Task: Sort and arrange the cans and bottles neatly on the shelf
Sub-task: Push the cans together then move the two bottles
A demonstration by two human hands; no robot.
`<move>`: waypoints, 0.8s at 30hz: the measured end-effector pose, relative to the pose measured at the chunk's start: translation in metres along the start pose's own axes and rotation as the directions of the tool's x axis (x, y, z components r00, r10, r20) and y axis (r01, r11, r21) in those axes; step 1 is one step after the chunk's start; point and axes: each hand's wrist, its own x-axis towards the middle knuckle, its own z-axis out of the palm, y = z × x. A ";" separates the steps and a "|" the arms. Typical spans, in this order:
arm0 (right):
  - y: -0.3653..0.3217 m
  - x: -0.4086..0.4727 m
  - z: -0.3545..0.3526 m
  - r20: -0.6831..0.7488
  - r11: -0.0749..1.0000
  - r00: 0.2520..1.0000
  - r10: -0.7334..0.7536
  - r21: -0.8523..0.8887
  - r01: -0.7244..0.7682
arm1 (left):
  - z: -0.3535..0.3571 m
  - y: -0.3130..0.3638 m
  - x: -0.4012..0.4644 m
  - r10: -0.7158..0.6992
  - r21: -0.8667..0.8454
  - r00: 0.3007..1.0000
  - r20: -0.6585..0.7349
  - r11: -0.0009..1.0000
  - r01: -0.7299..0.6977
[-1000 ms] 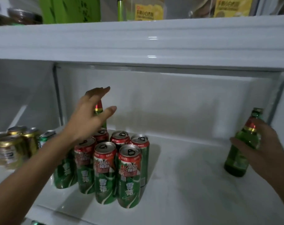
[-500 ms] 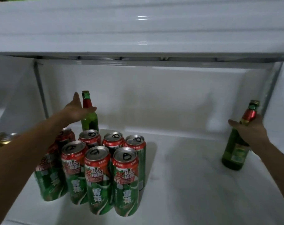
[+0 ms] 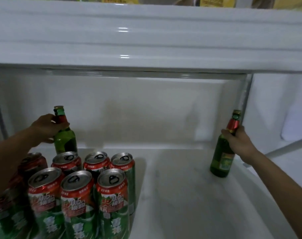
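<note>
Nearest to us stands a cluster of green-and-red cans (image 3: 77,195) on the left of the white shelf (image 3: 172,195), packed side by side in rows, all upright with their pull-tab tops facing us. The front row shows three silver lids clearly; more cans sit to the left under our left forearm, too blurred for us to count.

Farther in, directly behind the cans, our left hand (image 3: 46,128) curls its fingers and thumb round the neck of a green glass bottle (image 3: 64,137) just under its red foil. That left bottle is upright, and its base is hidden behind the back row of cans.

Well apart on the right side of the shelf, our right hand (image 3: 240,140) grips the neck of a second green bottle (image 3: 222,159), fingers wrapped at the lower edge of its red foil. This bottle is tilted slightly, its cap leaning towards the right, near a grey metal upright (image 3: 245,104).

Beyond both bottles is the white back wall (image 3: 146,109). Above, the thick white edge of the upper shelf (image 3: 146,40) spans the view, with yellow packages (image 3: 217,1) just visible on top of it.
</note>
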 end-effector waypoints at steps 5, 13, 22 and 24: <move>0.001 -0.023 -0.006 -0.060 0.995 0.994 -0.093 -0.037 0.090 | 0.002 0.006 -0.010 0.092 0.073 0.996 -0.019 0.993 -0.090; -0.025 -0.071 -0.008 0.070 0.961 0.973 -0.221 -0.157 0.229 | 0.004 0.048 -0.041 0.366 0.153 0.931 0.006 0.920 -0.362; -0.061 -0.138 -0.002 0.144 0.927 0.926 -0.349 -0.093 0.364 | 0.027 0.091 -0.099 0.573 -0.043 0.816 0.070 0.819 -0.572; -0.061 -0.151 -0.001 0.131 0.920 0.918 -0.375 -0.073 0.386 | 0.042 0.102 -0.112 0.634 0.027 0.764 0.122 0.767 -0.641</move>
